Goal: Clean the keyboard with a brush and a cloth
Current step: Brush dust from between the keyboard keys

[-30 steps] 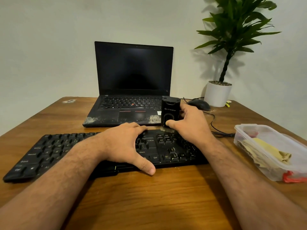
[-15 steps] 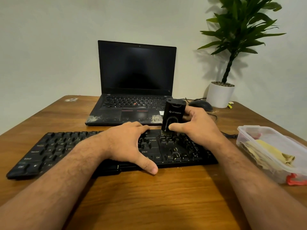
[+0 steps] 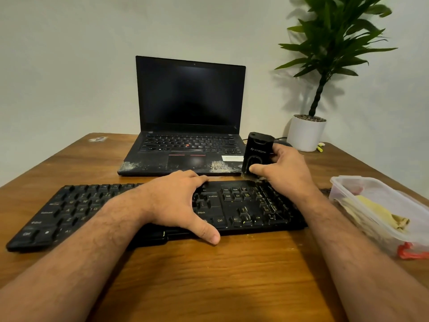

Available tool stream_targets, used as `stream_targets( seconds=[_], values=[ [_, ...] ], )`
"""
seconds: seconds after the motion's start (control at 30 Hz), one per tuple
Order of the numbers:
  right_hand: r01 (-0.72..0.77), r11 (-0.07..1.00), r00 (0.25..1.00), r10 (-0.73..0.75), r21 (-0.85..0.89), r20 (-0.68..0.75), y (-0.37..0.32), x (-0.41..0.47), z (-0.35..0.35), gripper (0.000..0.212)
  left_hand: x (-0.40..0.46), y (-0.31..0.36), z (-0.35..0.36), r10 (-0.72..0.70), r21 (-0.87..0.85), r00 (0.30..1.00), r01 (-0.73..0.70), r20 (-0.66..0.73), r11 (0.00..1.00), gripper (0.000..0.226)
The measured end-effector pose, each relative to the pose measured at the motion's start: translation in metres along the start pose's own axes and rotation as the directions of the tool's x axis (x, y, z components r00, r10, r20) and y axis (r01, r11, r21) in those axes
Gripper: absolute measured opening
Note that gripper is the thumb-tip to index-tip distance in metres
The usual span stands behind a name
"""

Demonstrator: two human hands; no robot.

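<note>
Brush (image 3: 256, 154) gripped in right hand (image 3: 285, 173), shifted from the keys to keyboard (image 3: 243, 205) far edge since a moment ago; stroke judged finished. Keyboard pinned under flat, spread left hand (image 3: 176, 198).

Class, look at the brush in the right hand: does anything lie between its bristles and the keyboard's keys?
Nothing visible. The brush sits at the keyboard far edge; the left hand rests further left.

Left hand (image 3: 178, 201) hides middle keyboard (image 3: 250, 205) keys; container (image 3: 362, 189) cropped.
</note>
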State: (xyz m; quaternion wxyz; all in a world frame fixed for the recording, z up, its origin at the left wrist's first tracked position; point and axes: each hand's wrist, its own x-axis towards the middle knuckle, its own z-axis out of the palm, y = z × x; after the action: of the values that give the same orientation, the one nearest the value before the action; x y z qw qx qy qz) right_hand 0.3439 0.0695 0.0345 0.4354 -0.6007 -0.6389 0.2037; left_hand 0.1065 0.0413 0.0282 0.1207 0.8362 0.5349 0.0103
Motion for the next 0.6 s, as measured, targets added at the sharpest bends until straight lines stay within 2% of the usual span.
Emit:
stream_targets(
  seconds=[0.07,0.13,0.2,0.27,0.4,0.53,0.6],
  values=[
    [-0.006,0.996,0.997,0.000,0.085,0.079,-0.001,-0.002,0.001,0.052,0.001,0.000,-0.001,-0.004,0.001,1.000,0.004,0.013,1.000,0.143],
    [0.007,0.997,0.989,-0.018,0.078,0.149,-0.002,-0.006,0.006,0.050,0.003,-0.002,-0.001,-0.010,-0.003,1.000,0.010,0.020,1.000,0.144],
    [0.039,0.999,0.995,-0.036,-0.022,0.094,-0.003,-0.005,0.010,0.048,0.004,-0.002,0.000,-0.011,-0.008,1.000,0.011,0.016,1.000,0.146],
    [0.033,0.999,0.999,-0.032,-0.039,0.024,-0.004,-0.003,0.007,0.048,0.003,-0.002,0.001,-0.012,-0.019,1.000,0.013,0.013,1.000,0.146],
    [0.029,0.998,0.985,-0.037,0.050,0.167,-0.007,-0.010,0.006,0.048,0.003,-0.002,0.000,-0.018,-0.017,1.000,0.018,0.006,1.000,0.147],
    [0.057,0.998,0.991,-0.058,0.017,0.122,-0.014,-0.016,0.004,0.047,0.003,-0.001,0.000,-0.020,0.035,0.999,0.021,-0.025,0.999,0.143],
    [0.045,0.988,0.961,-0.083,0.146,0.265,-0.018,-0.019,-0.005,0.045,0.002,-0.003,0.000,-0.032,0.019,0.999,0.033,-0.024,0.999,0.141]
  ],
)
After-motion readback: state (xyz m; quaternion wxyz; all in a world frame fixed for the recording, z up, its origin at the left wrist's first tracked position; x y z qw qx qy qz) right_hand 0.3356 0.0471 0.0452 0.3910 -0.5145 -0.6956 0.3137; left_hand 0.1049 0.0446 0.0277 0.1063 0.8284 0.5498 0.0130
